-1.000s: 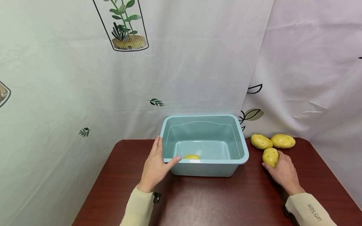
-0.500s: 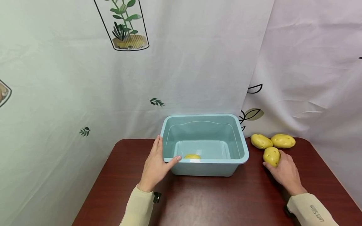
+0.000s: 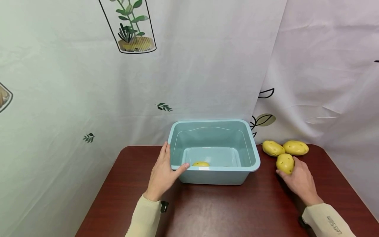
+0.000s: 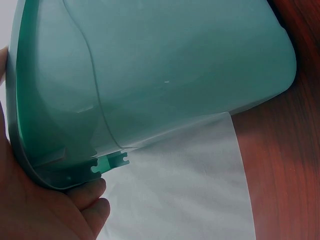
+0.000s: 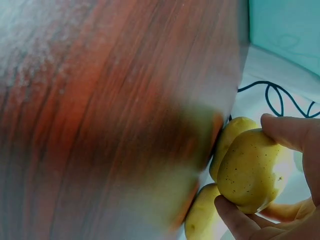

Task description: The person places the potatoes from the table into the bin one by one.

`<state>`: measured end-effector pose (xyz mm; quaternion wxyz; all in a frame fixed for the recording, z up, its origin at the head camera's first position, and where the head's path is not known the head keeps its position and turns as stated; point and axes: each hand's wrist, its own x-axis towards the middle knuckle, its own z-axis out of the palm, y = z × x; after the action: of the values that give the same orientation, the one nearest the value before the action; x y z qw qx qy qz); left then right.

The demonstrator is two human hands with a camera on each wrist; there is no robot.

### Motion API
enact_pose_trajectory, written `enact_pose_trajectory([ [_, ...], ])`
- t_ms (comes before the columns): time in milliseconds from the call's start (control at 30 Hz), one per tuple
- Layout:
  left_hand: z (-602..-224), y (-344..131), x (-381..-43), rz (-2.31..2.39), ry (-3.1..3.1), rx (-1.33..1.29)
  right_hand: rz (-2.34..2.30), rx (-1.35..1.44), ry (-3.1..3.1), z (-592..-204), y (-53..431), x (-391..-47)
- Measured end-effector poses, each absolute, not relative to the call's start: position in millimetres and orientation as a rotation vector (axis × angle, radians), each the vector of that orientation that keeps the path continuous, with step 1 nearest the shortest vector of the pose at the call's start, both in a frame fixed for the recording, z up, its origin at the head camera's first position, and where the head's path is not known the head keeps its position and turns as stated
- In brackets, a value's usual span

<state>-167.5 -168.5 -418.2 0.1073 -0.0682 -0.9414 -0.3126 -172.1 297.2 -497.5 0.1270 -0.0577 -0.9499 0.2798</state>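
Head view: lower right, the right hand (image 3: 300, 180) pinches a yellow potato (image 3: 285, 164) (two other potatoes (image 3: 273, 148) lie just above); lower centre, the left hand (image 3: 162, 175), spread, touches a tub (image 3: 216, 177).

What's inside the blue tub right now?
The top of one yellow potato shows low inside the tub, just behind its near wall. That wall hides the rest of the potato and anything else lying low against it.

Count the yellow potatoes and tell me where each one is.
4: the held potato in the right hand, the back-left potato and back-right potato on the table, and a partly hidden potato in the blue bin, whose front wall may hide more.
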Motion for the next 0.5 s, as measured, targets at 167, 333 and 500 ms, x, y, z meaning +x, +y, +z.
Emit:
enact_pose_trajectory([
  [167, -419.0, -169.4, -167.7, -0.916, -2.774, -0.200, 0.816, -0.172, -2.759, -496.0, 296.8, -171.4],
  [333, -419.5, -169.6, -167.5, -0.921, -2.771, -0.197, 0.813, -0.178, -2.760, -494.7, 297.1, -171.0],
  [500, -420.8, -169.3, -168.0, -0.918, -2.768, -0.197, 0.810, -0.187, -2.757, -492.9, 297.7, -170.4],
])
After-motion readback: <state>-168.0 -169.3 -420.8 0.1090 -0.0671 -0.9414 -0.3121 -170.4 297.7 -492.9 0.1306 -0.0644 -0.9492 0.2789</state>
